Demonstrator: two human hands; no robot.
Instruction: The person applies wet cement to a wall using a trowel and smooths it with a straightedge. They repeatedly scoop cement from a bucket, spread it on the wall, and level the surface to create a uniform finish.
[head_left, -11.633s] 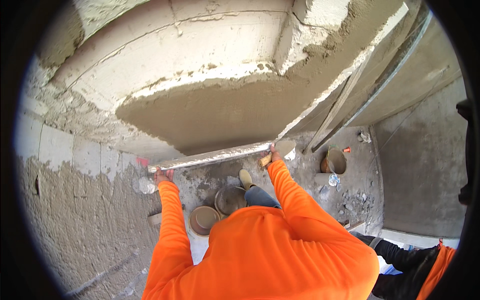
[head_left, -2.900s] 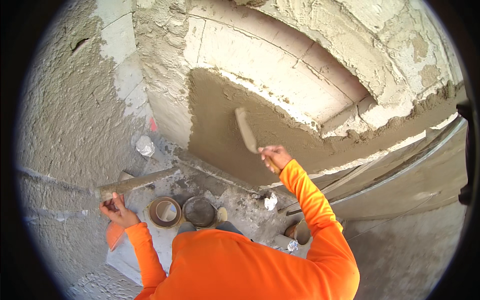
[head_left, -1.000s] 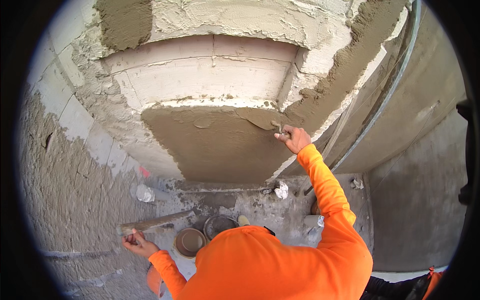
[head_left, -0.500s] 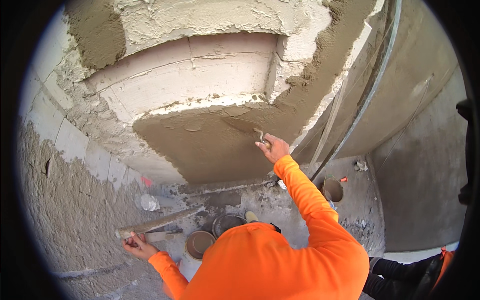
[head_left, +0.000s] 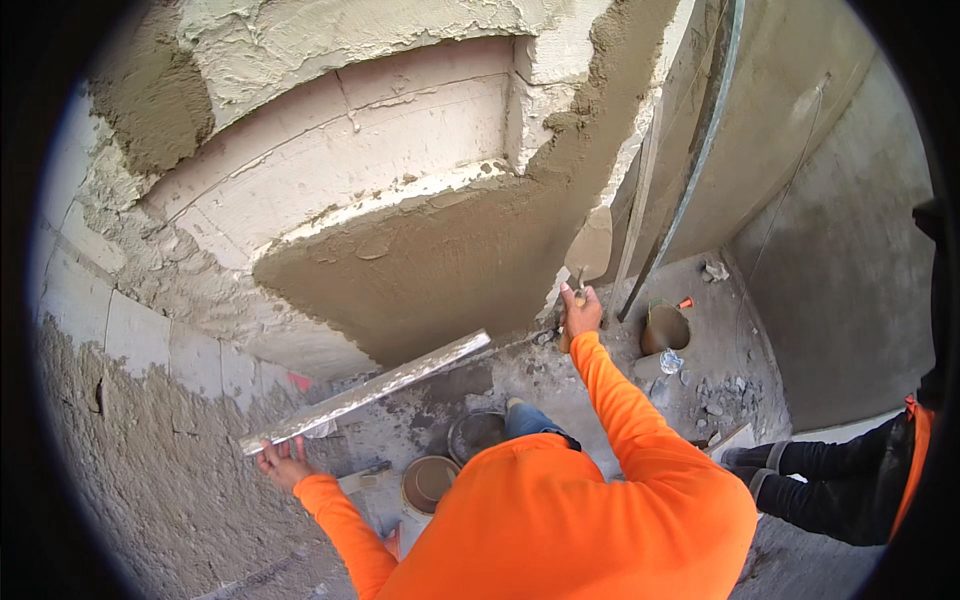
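My left hand (head_left: 283,464) grips the near end of a long, mortar-smeared straightedge (head_left: 370,390), which slants up to the right in front of the wall. In my right hand (head_left: 582,315) is a trowel (head_left: 590,244), held by its handle with the blade pointing up. The blade lies over the right edge of the wet mortar (head_left: 420,275), and I cannot tell whether it touches. This grey-brown mortar covers the lower wall under a recess of pale blocks (head_left: 410,130).
Beside my body stand a bucket (head_left: 407,492) and a dark round tub (head_left: 455,440). Farther right are another bucket (head_left: 646,336), rubble (head_left: 728,397) and upright strips (head_left: 715,120) against the wall. Another person's legs (head_left: 835,485) show at right. A flat-bladed tool (head_left: 362,480) lies near my left forearm.
The trowel has moved right and down from the mortared wall, and its blade now points up. The straightedge has been raised and its far end reaches farther right. The whole view has shifted.
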